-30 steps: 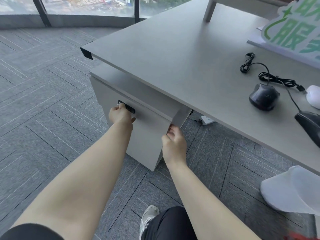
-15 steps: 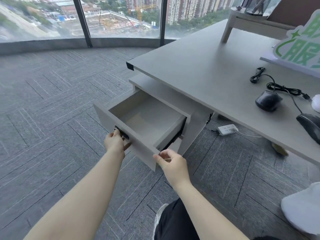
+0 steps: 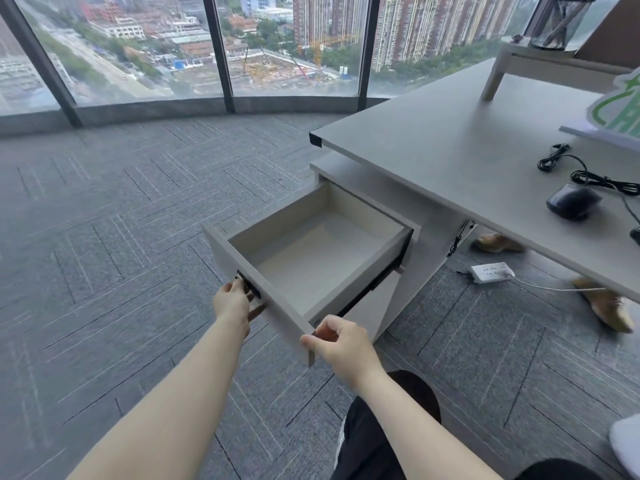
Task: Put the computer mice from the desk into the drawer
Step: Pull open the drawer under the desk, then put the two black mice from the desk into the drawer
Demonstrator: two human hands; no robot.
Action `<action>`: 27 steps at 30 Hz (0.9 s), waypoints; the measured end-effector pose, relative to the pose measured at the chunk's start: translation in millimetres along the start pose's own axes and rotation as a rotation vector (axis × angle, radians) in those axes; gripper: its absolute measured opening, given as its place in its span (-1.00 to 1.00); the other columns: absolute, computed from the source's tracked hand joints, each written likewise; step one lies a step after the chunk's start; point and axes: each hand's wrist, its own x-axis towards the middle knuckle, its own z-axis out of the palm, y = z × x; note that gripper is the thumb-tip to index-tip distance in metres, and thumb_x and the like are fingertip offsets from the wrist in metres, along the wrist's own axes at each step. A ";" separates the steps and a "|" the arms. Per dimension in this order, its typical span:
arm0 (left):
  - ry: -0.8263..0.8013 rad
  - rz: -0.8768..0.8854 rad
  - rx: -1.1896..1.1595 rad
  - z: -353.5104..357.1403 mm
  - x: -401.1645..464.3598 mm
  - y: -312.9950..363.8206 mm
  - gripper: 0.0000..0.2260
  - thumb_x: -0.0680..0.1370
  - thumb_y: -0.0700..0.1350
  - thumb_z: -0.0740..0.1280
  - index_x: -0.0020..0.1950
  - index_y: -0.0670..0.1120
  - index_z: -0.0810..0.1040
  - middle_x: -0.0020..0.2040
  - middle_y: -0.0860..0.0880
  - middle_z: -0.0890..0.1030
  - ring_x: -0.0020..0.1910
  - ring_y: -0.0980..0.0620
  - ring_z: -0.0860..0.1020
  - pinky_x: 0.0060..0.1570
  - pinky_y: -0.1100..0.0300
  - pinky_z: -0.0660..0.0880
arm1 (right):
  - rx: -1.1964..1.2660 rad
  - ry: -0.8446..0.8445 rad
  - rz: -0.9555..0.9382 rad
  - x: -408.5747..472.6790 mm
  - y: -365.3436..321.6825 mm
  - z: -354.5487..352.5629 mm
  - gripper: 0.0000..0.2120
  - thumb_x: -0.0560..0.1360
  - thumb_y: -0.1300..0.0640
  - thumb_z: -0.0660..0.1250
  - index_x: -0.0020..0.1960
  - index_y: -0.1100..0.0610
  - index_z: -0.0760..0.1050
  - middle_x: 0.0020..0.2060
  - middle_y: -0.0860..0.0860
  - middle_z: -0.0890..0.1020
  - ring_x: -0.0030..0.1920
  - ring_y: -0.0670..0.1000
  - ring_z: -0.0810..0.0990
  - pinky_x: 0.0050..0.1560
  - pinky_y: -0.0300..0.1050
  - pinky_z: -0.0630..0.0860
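Note:
The grey drawer (image 3: 221, 252) under the desk stands pulled far out, and its inside is bare. My left hand (image 3: 232, 303) grips the black handle (image 3: 247, 284) on the drawer front. My right hand (image 3: 341, 342) pinches the front panel's near right corner. On the grey desk (image 3: 450, 147) at the right lies a black corded mouse (image 3: 573, 200) with its coiled cable (image 3: 588, 173). A sliver of a second black mouse (image 3: 636, 235) shows at the right edge of the view.
A green-and-white sign (image 3: 616, 114) and a monitor riser (image 3: 540, 64) with a mesh pen cup (image 3: 554, 20) sit further back on the desk. A white power strip (image 3: 491, 271) and two brown shoes (image 3: 606, 304) lie on the carpet below. Windows run along the far wall.
The drawer went from shut to pulled far out, with both hands drawing it towards me. The view lifted towards the windows, so the white mouse slipped out of sight.

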 end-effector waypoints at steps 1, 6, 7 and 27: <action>0.003 0.002 0.000 -4.0 -2.1 0.7 -0.88 0.65 -0.11 0.20 0.08 -0.12 0.49 0.22 -0.20 0.60 0.21 -0.15 0.59 -0.24 -0.04 0.63 | 0.002 -0.014 0.001 -1.5 -1.2 2.6 -0.73 0.41 -0.09 0.50 -0.31 0.03 0.52 -0.50 -0.17 0.53 -0.44 -0.20 0.43 -0.35 -0.31 0.36; -0.024 -0.007 -0.009 -20.0 -7.8 -0.3 -0.85 0.65 -0.09 0.22 0.13 -0.13 0.49 0.19 -0.19 0.62 0.20 -0.14 0.60 -0.20 -0.07 0.64 | -0.014 -0.036 0.013 -10.1 -4.9 10.8 -0.72 0.41 -0.09 0.47 -0.24 0.10 0.53 -0.42 -0.10 0.54 -0.39 -0.13 0.44 -0.35 -0.25 0.40; -0.034 -0.014 -0.009 -20.6 -9.4 -0.5 -0.83 0.65 -0.08 0.24 0.17 -0.14 0.49 0.18 -0.18 0.62 0.19 -0.14 0.61 -0.16 -0.09 0.64 | -0.017 -0.038 0.015 -11.6 -5.4 10.8 -0.73 0.43 -0.11 0.46 -0.22 0.09 0.53 -0.39 -0.11 0.56 -0.37 -0.13 0.46 -0.34 -0.26 0.41; -0.699 0.922 0.784 286.4 -245.7 21.5 -0.79 0.56 -0.11 0.30 0.15 -0.11 0.60 0.08 -0.12 0.63 0.06 -0.07 0.59 0.07 0.14 0.48 | -0.412 0.960 0.035 -32.6 3.3 -330.7 -0.71 0.52 0.17 0.32 0.22 0.13 0.56 0.15 0.08 0.60 0.15 0.13 0.50 0.14 -0.06 0.42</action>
